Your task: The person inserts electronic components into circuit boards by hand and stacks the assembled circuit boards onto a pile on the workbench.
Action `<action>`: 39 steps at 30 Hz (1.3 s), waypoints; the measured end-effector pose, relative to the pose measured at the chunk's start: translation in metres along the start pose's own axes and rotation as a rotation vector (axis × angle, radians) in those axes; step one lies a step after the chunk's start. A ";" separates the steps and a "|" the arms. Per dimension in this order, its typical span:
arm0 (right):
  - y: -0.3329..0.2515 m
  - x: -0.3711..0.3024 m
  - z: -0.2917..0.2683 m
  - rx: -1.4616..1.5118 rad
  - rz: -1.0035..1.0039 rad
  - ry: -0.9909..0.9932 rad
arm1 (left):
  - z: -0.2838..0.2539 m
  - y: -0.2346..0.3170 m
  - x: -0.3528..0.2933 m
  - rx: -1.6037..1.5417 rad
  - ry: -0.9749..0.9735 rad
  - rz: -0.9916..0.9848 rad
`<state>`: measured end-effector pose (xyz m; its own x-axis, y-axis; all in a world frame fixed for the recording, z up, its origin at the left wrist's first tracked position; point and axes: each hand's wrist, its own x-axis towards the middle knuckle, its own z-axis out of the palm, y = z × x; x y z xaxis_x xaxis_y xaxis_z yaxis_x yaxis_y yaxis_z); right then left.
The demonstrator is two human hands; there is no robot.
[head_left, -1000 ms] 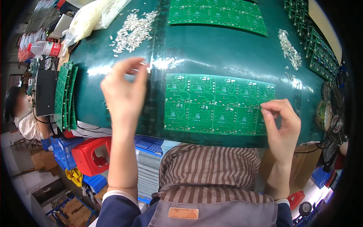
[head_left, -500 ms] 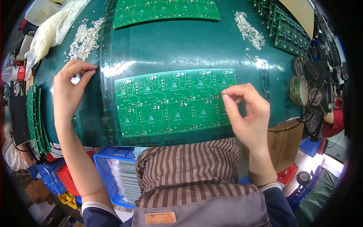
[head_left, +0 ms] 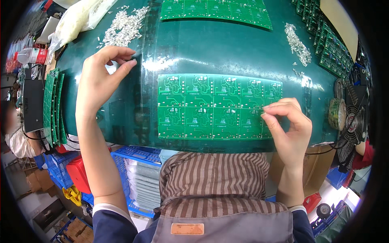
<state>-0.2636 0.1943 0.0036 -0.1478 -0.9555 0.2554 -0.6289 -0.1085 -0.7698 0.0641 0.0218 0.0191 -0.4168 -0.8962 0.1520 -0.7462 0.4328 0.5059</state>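
Observation:
A green printed circuit board panel (head_left: pixel 219 106), divided into a grid of small boards, lies flat on the table in front of me. Over its right end is my right hand (head_left: pixel 289 125), thumb and index finger pinched close to the surface; whatever is between the tips is too small to make out. To the left of the panel, my left hand (head_left: pixel 101 77) hovers above the table with fingers curled, thumb and index tips slightly apart, and nothing discernible between them. Just beyond it lies a heap of small clear, pin-like components (head_left: pixel 123 28).
Another green panel (head_left: pixel 219 11) lies at the far side, with a smaller component pile (head_left: pixel 298 44) to its right. Populated boards (head_left: pixel 334 52) stand at far right, near a fan (head_left: pixel 353 124). Upright boards (head_left: pixel 52 107) and a bottle (head_left: pixel 32 55) are at left. Below is a blue crate (head_left: pixel 137 152).
The whole view has shifted, so table and panel appear further right. My left thumb and index finger have parted a little. My right hand remains pinched over the panel's right end.

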 end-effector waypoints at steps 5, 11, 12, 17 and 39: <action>0.001 0.002 0.007 -0.073 -0.077 0.015 | 0.000 0.003 0.000 0.074 0.014 -0.141; 0.014 -0.001 0.012 -0.062 -0.080 0.033 | 0.010 0.004 -0.004 0.099 0.042 -0.031; 0.015 -0.001 0.012 -0.057 -0.082 0.028 | 0.012 0.004 -0.006 0.125 0.063 -0.010; 0.016 -0.003 0.013 -0.052 -0.078 0.022 | 0.023 0.014 -0.021 0.036 0.155 -0.150; -0.004 -0.001 0.013 -0.232 -0.157 0.012 | 0.021 0.005 -0.030 -0.071 0.273 -0.446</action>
<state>-0.2506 0.1919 -0.0009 -0.0426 -0.9286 0.3687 -0.8027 -0.1879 -0.5660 0.0616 0.0525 -0.0007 0.0906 -0.9887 0.1195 -0.7790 0.0044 0.6270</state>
